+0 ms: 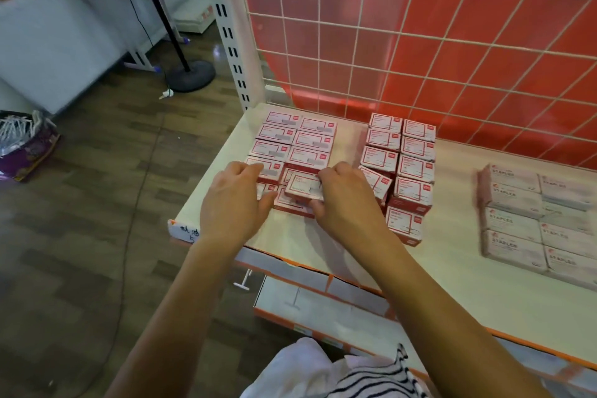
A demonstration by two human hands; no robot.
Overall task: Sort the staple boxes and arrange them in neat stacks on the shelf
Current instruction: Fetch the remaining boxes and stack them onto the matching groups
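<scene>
On the shelf [290, 236] the right hand [345, 200] pinches one staple box [303, 186] above the near end of the left group of boxes [290, 139], while the left hand [232, 203] rests there with bent fingers, and I cannot tell if it grips.

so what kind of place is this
Most likely a stationery shop: a display shelf with a slotted upright and wire grid back panel, neat stacks of staple boxes, and a handwritten label on the shelf edge.
</scene>
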